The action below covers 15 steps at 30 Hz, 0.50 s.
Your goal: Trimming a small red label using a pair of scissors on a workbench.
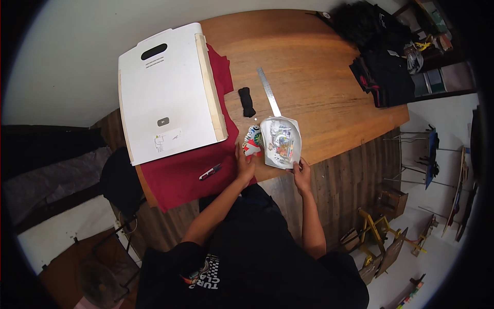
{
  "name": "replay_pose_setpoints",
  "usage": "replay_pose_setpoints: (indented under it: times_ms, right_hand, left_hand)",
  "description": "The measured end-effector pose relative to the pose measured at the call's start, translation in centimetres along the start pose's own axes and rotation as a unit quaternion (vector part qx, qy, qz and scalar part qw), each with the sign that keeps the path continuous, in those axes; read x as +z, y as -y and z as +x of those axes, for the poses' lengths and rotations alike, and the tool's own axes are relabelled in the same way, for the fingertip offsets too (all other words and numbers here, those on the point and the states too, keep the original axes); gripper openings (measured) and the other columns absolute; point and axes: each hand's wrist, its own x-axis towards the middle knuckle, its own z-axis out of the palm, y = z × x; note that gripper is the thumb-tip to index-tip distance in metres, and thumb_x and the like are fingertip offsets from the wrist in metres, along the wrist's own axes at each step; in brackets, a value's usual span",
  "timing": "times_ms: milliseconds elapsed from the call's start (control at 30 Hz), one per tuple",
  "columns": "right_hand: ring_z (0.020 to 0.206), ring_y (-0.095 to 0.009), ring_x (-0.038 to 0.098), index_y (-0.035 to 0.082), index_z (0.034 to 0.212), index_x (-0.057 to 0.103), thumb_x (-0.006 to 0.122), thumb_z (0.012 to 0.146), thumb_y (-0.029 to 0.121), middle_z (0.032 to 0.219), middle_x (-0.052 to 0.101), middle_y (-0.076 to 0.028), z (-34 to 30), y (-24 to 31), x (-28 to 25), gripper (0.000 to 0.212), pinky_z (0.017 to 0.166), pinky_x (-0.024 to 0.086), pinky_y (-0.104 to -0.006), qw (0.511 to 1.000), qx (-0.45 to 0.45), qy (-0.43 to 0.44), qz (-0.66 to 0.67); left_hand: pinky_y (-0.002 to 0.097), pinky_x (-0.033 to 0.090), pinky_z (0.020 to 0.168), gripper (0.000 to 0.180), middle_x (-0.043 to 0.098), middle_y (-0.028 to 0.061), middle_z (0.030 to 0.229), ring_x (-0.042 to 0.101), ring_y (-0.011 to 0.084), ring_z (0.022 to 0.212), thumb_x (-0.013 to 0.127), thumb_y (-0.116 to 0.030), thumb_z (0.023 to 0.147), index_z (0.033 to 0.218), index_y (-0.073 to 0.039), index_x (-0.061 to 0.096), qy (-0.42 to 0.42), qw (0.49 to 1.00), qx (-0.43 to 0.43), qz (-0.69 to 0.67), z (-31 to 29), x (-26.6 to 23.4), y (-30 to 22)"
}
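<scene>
The right hand grasps the white sheet of stickers at the tabletop edge; the left hand presses flat on loose stickers. A steady, gentle grip probably avoids creases.

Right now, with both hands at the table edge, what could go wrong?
1. The curled printed sheet, pinched only at its lower edge by the right hand, overhangs the wooden table edge and may flop or slip off.
2. The left hand on the stickers could drag the red cloth and roll off the pen.
</scene>
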Motion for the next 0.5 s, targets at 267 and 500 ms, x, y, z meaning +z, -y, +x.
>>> replay_pose_setpoints:
  times_ms: [267,500]
  right_hand:
    - [0.088,-0.016,0.067,-0.006,0.133,0.053,0.050,0.105,0.010,0.117,0.065,-0.011,-1.6,2.2,3.9,0.032,0.075,0.059,-0.0295,0.994,-0.063,0.090,0.023]
    - [0.100,-0.024,0.059,0.005,0.137,0.054,0.066,0.092,0.007,0.121,0.065,-0.010,-1.5,14.2,6.4,0.047,0.085,0.047,-0.0371,0.860,-0.388,0.036,-0.330]
  left_hand:
    - [0.0355,0.047,0.103,0.061,0.059,0.0090,0.132,0.058,0.0218,0.121,0.068,-0.023,0.094,0.144,-0.002,0.041,0.202,0.872,-0.149,-0.420,0.4,-5.4,-4.6]
    - [0.0374,0.048,0.102,0.067,0.056,0.0134,0.133,0.058,0.0255,0.120,0.059,-0.001,0.080,0.144,0.000,0.039,0.173,0.863,-0.172,-0.442,-0.2,-8.9,-6.4]
